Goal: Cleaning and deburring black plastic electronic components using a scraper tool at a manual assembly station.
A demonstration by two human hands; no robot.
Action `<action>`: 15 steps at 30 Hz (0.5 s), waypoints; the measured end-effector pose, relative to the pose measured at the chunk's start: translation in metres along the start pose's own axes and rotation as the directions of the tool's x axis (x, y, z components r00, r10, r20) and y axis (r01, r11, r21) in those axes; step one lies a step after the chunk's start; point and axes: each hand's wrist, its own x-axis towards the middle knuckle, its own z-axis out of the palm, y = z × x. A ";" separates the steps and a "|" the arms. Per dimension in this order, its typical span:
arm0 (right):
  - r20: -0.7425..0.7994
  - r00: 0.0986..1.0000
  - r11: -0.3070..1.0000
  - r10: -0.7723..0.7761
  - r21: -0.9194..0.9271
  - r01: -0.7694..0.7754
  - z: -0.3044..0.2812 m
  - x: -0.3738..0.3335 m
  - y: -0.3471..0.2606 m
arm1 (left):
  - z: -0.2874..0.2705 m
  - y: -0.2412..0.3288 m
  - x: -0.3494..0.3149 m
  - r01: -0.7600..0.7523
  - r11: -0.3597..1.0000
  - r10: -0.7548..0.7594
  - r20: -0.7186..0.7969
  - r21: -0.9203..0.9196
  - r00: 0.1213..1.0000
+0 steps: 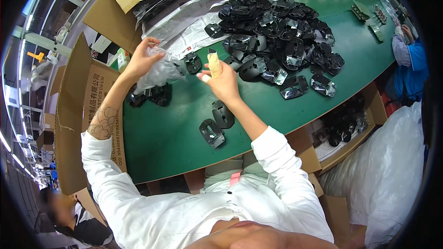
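Note:
My left hand [144, 60] is closed on a crumpled clear plastic bag [159, 70], its thumb and fingers at the bag's upper end. Under and beside the bag lie a few black plastic parts [158, 95], partly covered by it. My right hand [223, 82] grips a short tool [215, 66] with a pale yellow wrapped handle and a small dark tip pointing away from me. A single black shell [192, 62] rests between my hands. Closer to me, two more black shells [212, 133] lie side by side on the green table.
A big heap of glossy black shells [277, 37] covers the far middle of the green table [170, 143]. An open carton [94, 110] stands left, newspaper [184, 27] at the back. Metal-looking pieces [369, 18] lie far right, near another person in blue [413, 67]. Below right is a box [341, 147] of parts.

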 end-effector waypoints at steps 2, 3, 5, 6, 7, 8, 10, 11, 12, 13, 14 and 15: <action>0.043 0.997 0.980 0.069 0.183 -0.075 0.007 0.001 0.005 | 0.014 0.008 -0.001 0.002 0.957 0.010 0.040 -0.289 0.999; 0.069 0.993 0.956 0.099 0.271 -0.114 0.007 0.001 0.006 | 0.020 0.011 -0.002 0.008 0.905 0.019 0.059 -0.426 0.998; 0.124 0.985 0.918 0.119 0.363 -0.157 0.001 0.001 0.005 | 0.027 0.014 -0.005 -0.036 0.892 0.091 0.100 -0.450 0.991; 0.183 0.974 0.870 0.133 0.450 -0.204 -0.003 0.001 0.004 | 0.031 0.015 -0.007 -0.078 0.877 0.161 0.137 -0.474 0.977; 0.244 0.960 0.811 0.140 0.528 -0.253 -0.006 0.001 0.002 | 0.034 0.015 -0.009 -0.117 0.859 0.230 0.171 -0.499 0.958; 0.306 0.942 0.742 0.140 0.597 -0.304 -0.007 0.001 0.001 | 0.036 0.015 -0.009 -0.154 0.837 0.298 0.202 -0.525 0.933; 0.258 0.961 0.789 0.097 0.569 -0.233 -0.007 0.002 -0.002 | 0.039 0.015 -0.010 -0.050 0.787 0.226 0.212 -0.614 0.951; 0.213 0.976 0.829 0.051 0.536 -0.160 -0.007 0.002 -0.004 | 0.040 0.014 -0.010 0.050 0.719 0.154 0.230 -0.693 0.961; 0.171 0.985 0.863 0.001 0.498 -0.087 -0.006 0.002 -0.005 | 0.041 0.013 -0.011 0.146 0.634 0.083 0.254 -0.760 0.964; 0.132 0.990 0.890 -0.051 0.455 -0.015 -0.006 0.002 -0.005 | 0.042 0.012 -0.012 0.234 0.533 0.015 0.286 -0.813 0.958; 0.134 0.990 0.891 -0.051 0.453 -0.015 -0.005 0.002 -0.005 | 0.042 0.010 -0.012 0.234 0.530 0.015 0.284 -0.815 0.959; 0.155 0.986 0.895 -0.055 0.446 -0.020 -0.005 0.001 -0.004 | 0.043 0.008 -0.013 0.186 0.711 0.021 0.285 -0.678 0.958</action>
